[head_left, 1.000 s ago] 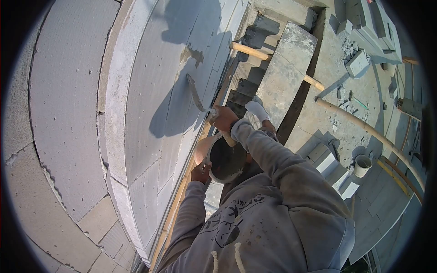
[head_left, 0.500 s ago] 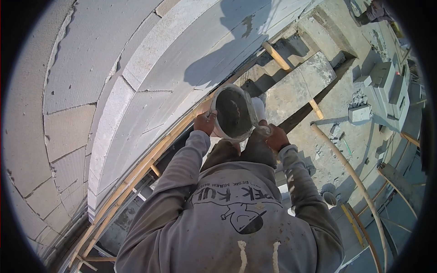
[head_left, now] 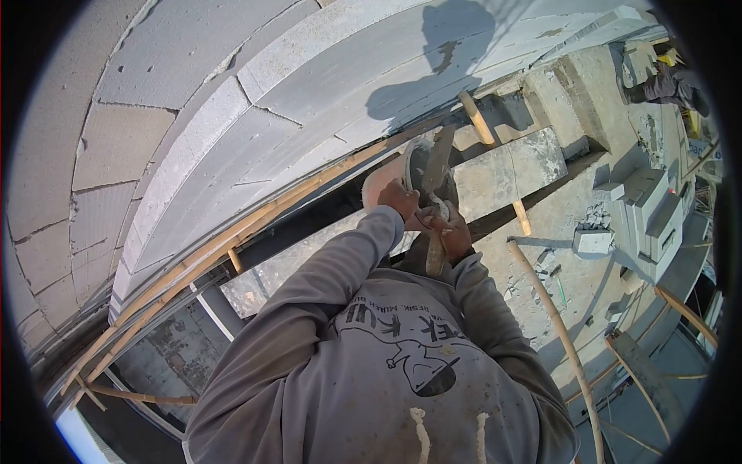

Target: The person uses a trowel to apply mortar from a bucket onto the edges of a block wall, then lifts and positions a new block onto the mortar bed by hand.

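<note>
A mortar-stained bucket (head_left: 377, 185) is held in front of my body, tilted, with its mouth facing right and grey mortar residue inside. My left hand (head_left: 398, 199) is closed on its near rim. My right hand (head_left: 454, 233) is wrapped round the handle of a trowel (head_left: 440, 158). The trowel's long blade points up across the bucket's mouth, and its neck is caked with pale mortar. Both hands are close together, and my right fingertips are partly hidden behind the handle.
A curved wall of pale blocks (head_left: 309, 85) rises on the left, with bamboo poles (head_left: 255, 224) along it. Stacked blocks (head_left: 645, 197) and a leaning pole (head_left: 560, 325) are on the right. Another person's legs (head_left: 668, 85) show at the upper right.
The bucket has turned from mouth-up to tilted. My left hand has shifted to its near rim. My right hand has come in beside it, and the trowel blade now shows across the mouth.
</note>
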The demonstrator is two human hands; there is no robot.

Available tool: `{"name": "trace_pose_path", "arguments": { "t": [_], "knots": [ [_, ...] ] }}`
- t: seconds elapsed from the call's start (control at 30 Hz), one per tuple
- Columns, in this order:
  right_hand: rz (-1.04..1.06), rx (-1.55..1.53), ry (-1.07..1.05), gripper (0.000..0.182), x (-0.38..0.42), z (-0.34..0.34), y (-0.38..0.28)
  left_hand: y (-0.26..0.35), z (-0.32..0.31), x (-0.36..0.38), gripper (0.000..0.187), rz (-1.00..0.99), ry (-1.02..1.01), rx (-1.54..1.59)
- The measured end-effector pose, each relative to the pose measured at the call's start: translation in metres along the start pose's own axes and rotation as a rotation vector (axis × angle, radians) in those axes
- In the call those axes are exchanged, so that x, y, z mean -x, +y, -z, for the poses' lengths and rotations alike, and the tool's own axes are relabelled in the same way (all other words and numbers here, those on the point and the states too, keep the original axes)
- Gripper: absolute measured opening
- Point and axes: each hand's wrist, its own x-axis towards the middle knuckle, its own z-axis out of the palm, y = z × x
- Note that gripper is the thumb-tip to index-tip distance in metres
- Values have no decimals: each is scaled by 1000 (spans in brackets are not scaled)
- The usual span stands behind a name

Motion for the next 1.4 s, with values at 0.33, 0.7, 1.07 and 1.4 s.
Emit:
{"name": "trace_pose_path", "arguments": {
  "t": [0.33,0.7,1.07,1.4],
  "knots": [
    [-56,109,-36,28,-2,55,-69,48,24,16,46,-128,-53,379],
    [-62,148,147,24,-10,153,-21,66,267,55,47,-291,1143,-570],
    [-87,154,451,11,4,278,-6,50,262,38,48,-195,1095,-671],
    [33,830,230,19,-30,357,84,52,260,37,51,-197,1123,-669]
  ]
}}
